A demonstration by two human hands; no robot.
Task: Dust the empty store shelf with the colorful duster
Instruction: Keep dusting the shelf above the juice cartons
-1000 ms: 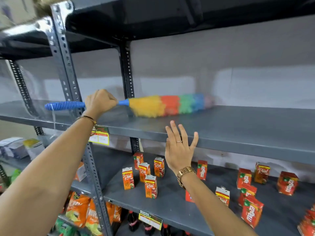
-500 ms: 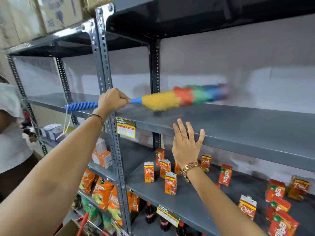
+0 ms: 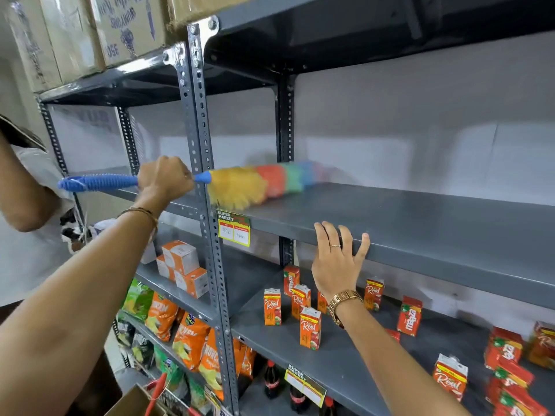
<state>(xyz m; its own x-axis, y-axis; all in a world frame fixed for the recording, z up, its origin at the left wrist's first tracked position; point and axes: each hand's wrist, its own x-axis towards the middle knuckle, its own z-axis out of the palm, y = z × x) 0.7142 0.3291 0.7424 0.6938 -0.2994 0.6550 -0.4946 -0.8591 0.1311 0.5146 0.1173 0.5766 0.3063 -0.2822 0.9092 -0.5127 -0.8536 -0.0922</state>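
Left hand (image 3: pixel 163 178) fisted around the blue handle of the duster (image 3: pixel 240 187), gripping near the head end, so most of the handle sticks out behind the wrist; judged a choked-up grip for control of the sweep. Head of the duster lies on the near left corner of the shelf (image 3: pixel 420 223), yellow fibres splayed against the deck, far tip blurred.

Right hand (image 3: pixel 338 262) open, holding nothing, fingers spread and hooked over the front lip of the shelf; judged a brace for the reach. It sits to the right of the head and apart from it.

Edges: the upright post (image 3: pixel 207 187) crosses in front of the duster just where handle meets head, so a pull further left would likely jam fibres against it. A price tag (image 3: pixel 234 228) hangs from the lip directly below the yellow fibres and could snag.

Open room: deck bare to the right edge of view and back to the wall (image 3: pixel 390 127); good height under the shelf above. Cartons (image 3: pixel 310 327) stand one level down, out of the sweep. Second person (image 3: pixel 27 187) at the far left, near the handle's free end.
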